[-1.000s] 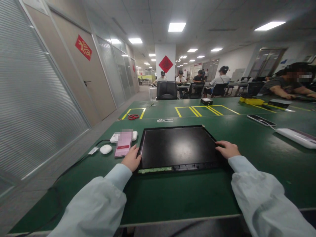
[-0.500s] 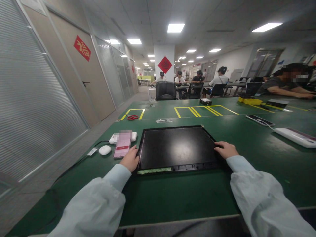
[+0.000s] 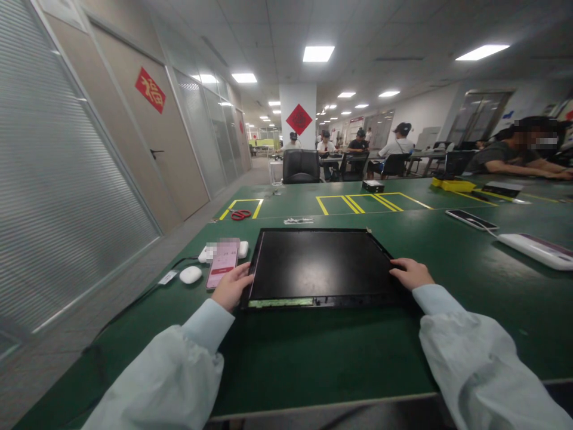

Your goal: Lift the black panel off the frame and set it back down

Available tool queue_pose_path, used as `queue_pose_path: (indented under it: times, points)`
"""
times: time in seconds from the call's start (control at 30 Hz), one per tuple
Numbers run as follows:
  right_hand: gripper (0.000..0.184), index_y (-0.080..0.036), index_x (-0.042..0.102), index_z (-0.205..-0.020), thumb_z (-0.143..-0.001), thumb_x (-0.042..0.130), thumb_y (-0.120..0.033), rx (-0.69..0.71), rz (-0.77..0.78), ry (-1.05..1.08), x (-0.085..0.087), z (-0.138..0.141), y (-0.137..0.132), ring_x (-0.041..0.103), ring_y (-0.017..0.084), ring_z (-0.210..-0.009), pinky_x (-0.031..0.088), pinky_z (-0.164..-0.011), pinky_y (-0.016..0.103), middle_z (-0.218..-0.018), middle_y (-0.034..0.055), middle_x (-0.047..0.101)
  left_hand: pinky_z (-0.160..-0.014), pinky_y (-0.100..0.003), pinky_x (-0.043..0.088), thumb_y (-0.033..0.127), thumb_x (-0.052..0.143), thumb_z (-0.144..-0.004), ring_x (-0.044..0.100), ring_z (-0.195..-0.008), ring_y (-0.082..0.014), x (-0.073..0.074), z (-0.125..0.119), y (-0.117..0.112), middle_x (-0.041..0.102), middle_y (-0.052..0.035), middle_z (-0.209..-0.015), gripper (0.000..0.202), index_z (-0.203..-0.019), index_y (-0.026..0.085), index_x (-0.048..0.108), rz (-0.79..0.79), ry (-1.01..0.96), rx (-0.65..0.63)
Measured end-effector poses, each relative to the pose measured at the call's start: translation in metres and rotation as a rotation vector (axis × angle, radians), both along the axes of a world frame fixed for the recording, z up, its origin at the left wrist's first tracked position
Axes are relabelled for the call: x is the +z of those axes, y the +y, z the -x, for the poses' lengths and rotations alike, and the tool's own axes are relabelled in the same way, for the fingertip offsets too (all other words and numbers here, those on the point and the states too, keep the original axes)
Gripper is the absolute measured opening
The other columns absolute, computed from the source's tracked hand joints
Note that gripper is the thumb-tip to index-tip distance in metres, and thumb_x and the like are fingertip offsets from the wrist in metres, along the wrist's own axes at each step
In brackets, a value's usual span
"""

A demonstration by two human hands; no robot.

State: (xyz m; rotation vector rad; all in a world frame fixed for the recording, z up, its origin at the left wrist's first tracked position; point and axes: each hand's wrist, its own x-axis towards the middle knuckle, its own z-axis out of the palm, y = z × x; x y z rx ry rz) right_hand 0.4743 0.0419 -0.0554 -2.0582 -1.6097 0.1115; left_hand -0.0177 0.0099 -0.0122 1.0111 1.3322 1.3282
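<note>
A black flat display panel (image 3: pixel 320 263) in a dark frame lies in front of me, with a green strip along the left part of its near edge. At its left edge is my left hand (image 3: pixel 231 286), gripping the frame with the thumb on top. My right hand (image 3: pixel 412 274) grips the opposite side, thumb over the rim and the other fingers partly hidden. Close to my left hand lies a pink-screened phone (image 3: pixel 222 263), leaning on a white device. A white rounded case (image 3: pixel 190 275) sits left of the phone.
Red-handled scissors (image 3: pixel 240 215) and small pale pieces (image 3: pixel 298 221) lie beyond the panel on the green table (image 3: pixel 331 364). To the right are a dark phone (image 3: pixel 471 219), a white power bank (image 3: pixel 535 249) and a yellow tray (image 3: pixel 452 184). A co-worker (image 3: pixel 514 158) sits at far right.
The panel's near edge has risen slightly in view, so its tilt looks a little different. My left hand has shifted slightly left and its fingers reach more over the edge.
</note>
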Motion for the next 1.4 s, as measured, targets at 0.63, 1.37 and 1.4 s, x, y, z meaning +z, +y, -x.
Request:
queue_pose_path:
  times: [0.63,1.37,1.4]
  points:
    - [0.025,-0.025,0.076,-0.083,-0.066,0.060,-0.034,-0.003,-0.024,0.024,0.002,0.004,0.000,0.063,0.031,-0.115,0.043,-0.105,0.046,-0.109,0.0065,0.075,-0.053,-0.025,0.058,0.007,0.064,-0.082,0.073,-0.064,-0.0183,0.021,-0.017,-0.012,0.076,-0.0049,-0.079,0.058,-0.139,0.013,0.053,0.117,-0.392,0.071]
    - [0.025,-0.025,0.077,-0.085,-0.068,0.060,-0.032,0.001,0.004,0.027,0.006,0.006,-0.001,0.062,0.031,-0.117,0.040,-0.108,0.047,-0.111,0.0070,0.074,-0.090,-0.037,0.057,0.035,0.065,-0.082,0.068,-0.112,-0.0279,0.022,-0.018,-0.019,0.072,-0.0100,-0.123,0.052,-0.132,0.018,0.063,0.004,-0.259,-0.130]
    - [0.027,-0.023,0.077,-0.087,-0.069,0.060,-0.033,-0.001,0.015,0.021,0.006,0.006,-0.001,0.061,0.032,-0.118,0.040,-0.108,0.046,-0.114,0.0082,0.073,-0.094,-0.038,0.056,0.039,0.067,-0.081,0.066,-0.116,-0.0295,0.023,-0.018,-0.019,0.071,-0.0108,-0.126,0.055,-0.131,0.018,0.063,-0.009,-0.251,-0.144]
